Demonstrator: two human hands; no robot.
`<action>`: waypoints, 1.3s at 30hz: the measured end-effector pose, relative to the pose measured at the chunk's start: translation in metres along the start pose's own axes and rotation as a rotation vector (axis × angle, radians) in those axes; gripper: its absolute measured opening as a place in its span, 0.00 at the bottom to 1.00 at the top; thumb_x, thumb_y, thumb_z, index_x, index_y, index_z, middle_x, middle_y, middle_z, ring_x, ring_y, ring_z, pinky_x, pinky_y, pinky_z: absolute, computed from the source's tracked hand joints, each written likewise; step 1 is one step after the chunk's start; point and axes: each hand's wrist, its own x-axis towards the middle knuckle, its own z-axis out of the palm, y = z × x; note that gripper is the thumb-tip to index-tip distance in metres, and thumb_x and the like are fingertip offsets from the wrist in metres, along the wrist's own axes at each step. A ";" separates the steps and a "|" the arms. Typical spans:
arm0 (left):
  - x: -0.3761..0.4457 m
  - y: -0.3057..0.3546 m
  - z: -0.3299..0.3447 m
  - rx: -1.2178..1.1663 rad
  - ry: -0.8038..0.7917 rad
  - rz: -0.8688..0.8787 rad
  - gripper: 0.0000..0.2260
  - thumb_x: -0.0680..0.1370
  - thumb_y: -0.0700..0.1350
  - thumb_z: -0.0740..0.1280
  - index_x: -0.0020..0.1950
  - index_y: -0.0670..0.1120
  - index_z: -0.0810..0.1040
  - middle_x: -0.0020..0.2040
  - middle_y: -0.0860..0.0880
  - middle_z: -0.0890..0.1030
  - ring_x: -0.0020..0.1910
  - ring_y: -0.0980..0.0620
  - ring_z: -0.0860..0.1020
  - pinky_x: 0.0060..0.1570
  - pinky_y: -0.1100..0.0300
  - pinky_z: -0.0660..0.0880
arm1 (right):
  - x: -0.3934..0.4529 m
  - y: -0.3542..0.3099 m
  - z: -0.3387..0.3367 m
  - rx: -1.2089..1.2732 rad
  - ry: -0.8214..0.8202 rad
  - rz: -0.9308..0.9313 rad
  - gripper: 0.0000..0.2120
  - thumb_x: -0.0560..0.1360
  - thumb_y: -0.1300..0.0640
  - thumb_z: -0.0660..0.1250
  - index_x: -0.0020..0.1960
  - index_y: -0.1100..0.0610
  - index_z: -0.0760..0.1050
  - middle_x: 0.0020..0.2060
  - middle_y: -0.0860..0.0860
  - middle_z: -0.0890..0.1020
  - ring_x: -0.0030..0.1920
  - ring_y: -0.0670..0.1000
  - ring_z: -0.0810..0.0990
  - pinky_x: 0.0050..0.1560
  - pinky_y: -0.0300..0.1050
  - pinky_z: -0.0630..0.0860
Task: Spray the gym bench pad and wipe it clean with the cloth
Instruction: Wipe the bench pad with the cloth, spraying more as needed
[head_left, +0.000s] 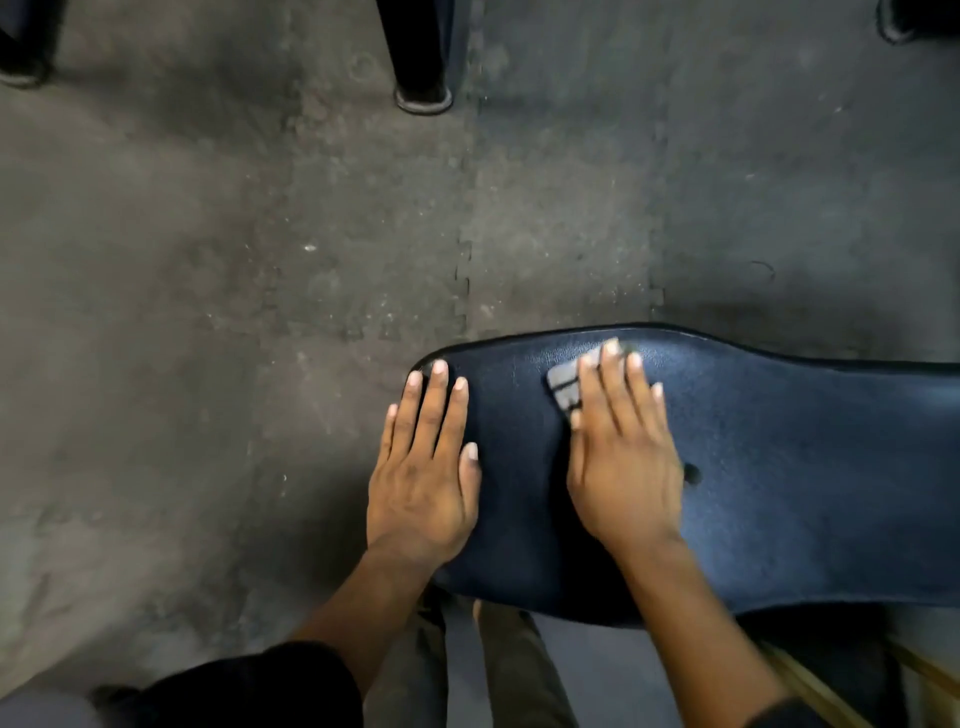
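The dark blue bench pad (779, 467) fills the lower right of the head view, its rounded end pointing left. My left hand (423, 467) lies flat on that rounded end with straight fingers. My right hand (621, 452) presses a small grey cloth (566, 384) with dark stripes flat against the pad near its far edge. Most of the cloth is hidden under my fingers. No spray bottle is in view.
Grey interlocking rubber floor mats (234, 260) lie all around. A black equipment leg (423, 78) stands at the top centre; other dark feet show at the top left (21, 52) and top right (904, 21). My legs are below the pad.
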 end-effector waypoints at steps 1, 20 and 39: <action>0.000 0.000 0.001 0.000 0.001 0.002 0.29 0.88 0.52 0.51 0.89 0.47 0.53 0.90 0.49 0.48 0.89 0.45 0.47 0.86 0.40 0.56 | 0.016 -0.002 -0.001 0.024 0.024 0.076 0.30 0.84 0.52 0.51 0.86 0.57 0.60 0.86 0.56 0.59 0.86 0.60 0.55 0.85 0.62 0.56; 0.003 0.000 -0.002 -0.063 -0.036 -0.011 0.29 0.88 0.52 0.50 0.89 0.47 0.54 0.90 0.49 0.49 0.89 0.47 0.46 0.86 0.41 0.55 | 0.005 -0.077 0.020 0.052 -0.035 0.035 0.31 0.85 0.52 0.53 0.87 0.55 0.55 0.87 0.52 0.53 0.87 0.56 0.48 0.87 0.58 0.50; 0.087 -0.053 -0.051 0.184 -0.248 0.731 0.31 0.87 0.58 0.52 0.89 0.50 0.54 0.90 0.51 0.49 0.89 0.48 0.48 0.87 0.42 0.50 | -0.075 -0.142 0.039 0.118 0.131 0.546 0.30 0.84 0.54 0.54 0.85 0.58 0.61 0.86 0.56 0.60 0.86 0.60 0.58 0.84 0.61 0.58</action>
